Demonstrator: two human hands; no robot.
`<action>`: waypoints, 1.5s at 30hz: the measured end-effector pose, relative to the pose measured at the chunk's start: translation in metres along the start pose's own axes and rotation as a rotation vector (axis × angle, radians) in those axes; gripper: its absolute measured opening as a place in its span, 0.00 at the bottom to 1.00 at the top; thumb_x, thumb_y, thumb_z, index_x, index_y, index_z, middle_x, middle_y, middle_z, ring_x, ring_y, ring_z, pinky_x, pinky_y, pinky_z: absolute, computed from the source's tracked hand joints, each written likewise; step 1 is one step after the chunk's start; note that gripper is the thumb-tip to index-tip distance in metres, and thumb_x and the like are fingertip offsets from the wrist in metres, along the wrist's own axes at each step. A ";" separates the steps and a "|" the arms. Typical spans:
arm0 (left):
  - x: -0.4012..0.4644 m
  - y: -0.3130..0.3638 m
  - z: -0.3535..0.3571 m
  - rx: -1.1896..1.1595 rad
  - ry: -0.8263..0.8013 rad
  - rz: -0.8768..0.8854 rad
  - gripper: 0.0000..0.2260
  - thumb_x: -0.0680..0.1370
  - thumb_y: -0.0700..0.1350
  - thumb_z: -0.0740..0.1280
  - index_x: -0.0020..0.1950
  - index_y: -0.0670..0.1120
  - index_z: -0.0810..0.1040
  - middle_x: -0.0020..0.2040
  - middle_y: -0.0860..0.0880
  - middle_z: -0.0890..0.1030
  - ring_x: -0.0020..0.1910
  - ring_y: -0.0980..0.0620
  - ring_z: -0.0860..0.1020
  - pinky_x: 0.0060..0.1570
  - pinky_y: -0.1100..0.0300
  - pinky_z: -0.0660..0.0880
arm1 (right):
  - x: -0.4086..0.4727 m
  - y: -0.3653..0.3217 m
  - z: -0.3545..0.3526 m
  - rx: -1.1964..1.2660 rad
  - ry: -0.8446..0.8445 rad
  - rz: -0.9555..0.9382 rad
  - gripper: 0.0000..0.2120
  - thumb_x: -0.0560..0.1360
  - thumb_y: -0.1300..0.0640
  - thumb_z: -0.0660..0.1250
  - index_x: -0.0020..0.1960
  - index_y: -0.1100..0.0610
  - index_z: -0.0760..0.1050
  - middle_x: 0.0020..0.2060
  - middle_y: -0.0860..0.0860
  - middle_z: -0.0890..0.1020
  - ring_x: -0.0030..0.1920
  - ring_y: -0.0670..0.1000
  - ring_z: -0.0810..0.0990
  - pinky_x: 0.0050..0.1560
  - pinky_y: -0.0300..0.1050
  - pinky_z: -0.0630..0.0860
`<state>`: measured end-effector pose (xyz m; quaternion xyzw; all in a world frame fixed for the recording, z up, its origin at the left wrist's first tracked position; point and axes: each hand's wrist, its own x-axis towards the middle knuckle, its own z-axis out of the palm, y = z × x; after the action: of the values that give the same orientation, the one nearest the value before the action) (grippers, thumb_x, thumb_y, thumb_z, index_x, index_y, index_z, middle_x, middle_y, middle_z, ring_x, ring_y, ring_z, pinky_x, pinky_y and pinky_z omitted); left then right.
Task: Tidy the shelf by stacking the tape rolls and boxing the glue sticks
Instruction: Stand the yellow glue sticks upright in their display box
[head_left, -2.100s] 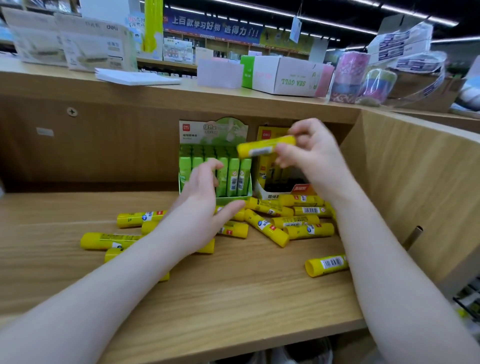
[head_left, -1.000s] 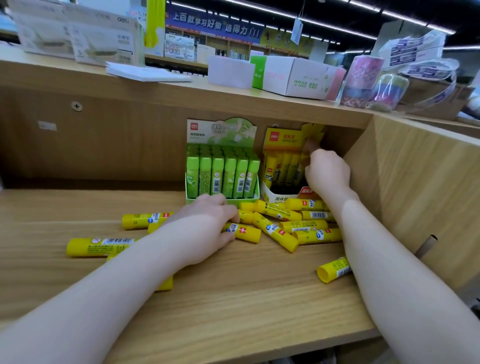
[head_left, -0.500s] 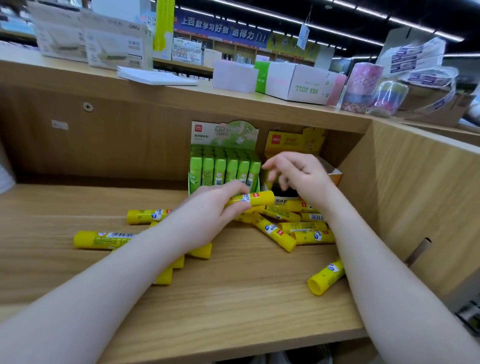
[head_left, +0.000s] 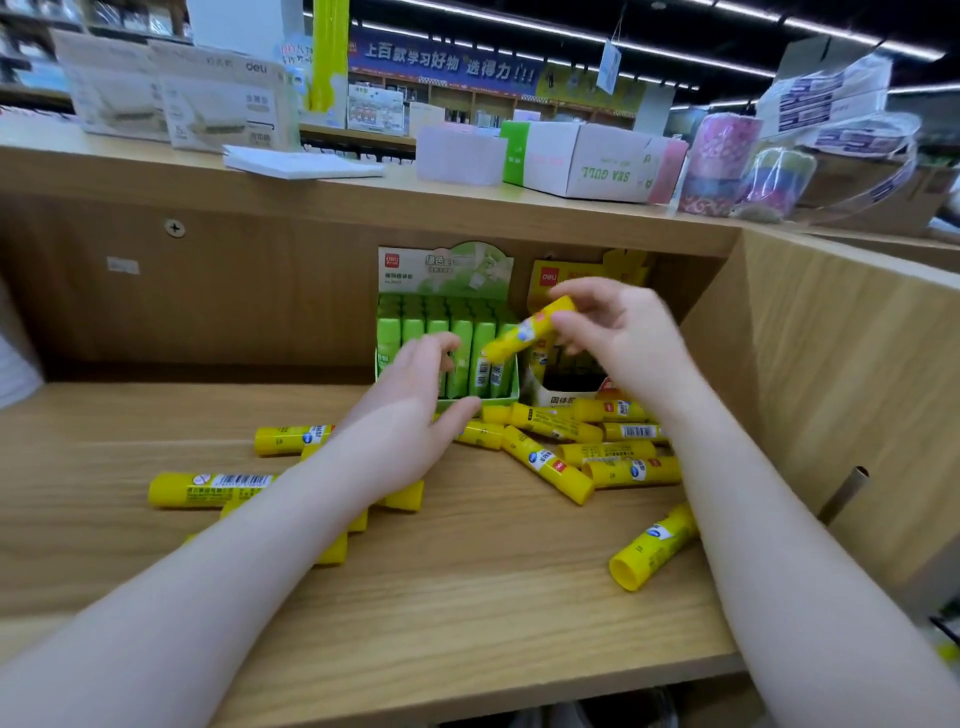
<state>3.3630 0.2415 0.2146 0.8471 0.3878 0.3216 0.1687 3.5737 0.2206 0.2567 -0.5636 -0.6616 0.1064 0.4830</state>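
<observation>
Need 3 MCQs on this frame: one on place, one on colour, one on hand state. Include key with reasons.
1. Where is the green box of glue sticks?
A) top counter B) back of the shelf, left of the yellow box C) shelf front edge

2. What colour are the loose glue sticks lying on the shelf?
A) yellow B) pink C) white

3. What is the right hand doing?
A) resting flat B) hanging empty C) holding a yellow glue stick

Key: 1 B, both boxes stand side by side against the back panel. 2 A, all have yellow bodies. 3 C, fingers pinch the stick above the boxes; the left hand is open.
</observation>
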 end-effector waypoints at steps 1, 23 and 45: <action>0.000 -0.001 -0.001 0.035 -0.028 0.014 0.21 0.77 0.50 0.62 0.68 0.49 0.63 0.60 0.52 0.68 0.57 0.55 0.68 0.52 0.65 0.63 | 0.002 0.005 -0.011 -0.145 0.123 0.004 0.11 0.74 0.61 0.67 0.56 0.57 0.78 0.42 0.55 0.82 0.41 0.53 0.80 0.45 0.45 0.78; 0.008 0.002 0.001 0.306 -0.260 0.245 0.14 0.80 0.53 0.55 0.62 0.52 0.71 0.60 0.54 0.71 0.61 0.53 0.67 0.57 0.56 0.68 | 0.028 0.035 -0.010 -0.984 0.262 0.366 0.09 0.75 0.71 0.58 0.45 0.65 0.76 0.46 0.63 0.79 0.47 0.64 0.78 0.39 0.48 0.68; 0.005 0.005 0.007 0.171 -0.253 0.264 0.12 0.78 0.54 0.59 0.60 0.53 0.67 0.44 0.59 0.70 0.41 0.59 0.67 0.40 0.63 0.61 | -0.012 -0.012 -0.016 -0.208 -0.154 -0.167 0.03 0.73 0.54 0.68 0.44 0.50 0.81 0.34 0.40 0.81 0.34 0.40 0.77 0.36 0.31 0.72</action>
<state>3.3730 0.2423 0.2143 0.9355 0.2752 0.1976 0.1000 3.5771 0.1994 0.2668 -0.5439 -0.7487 0.0395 0.3770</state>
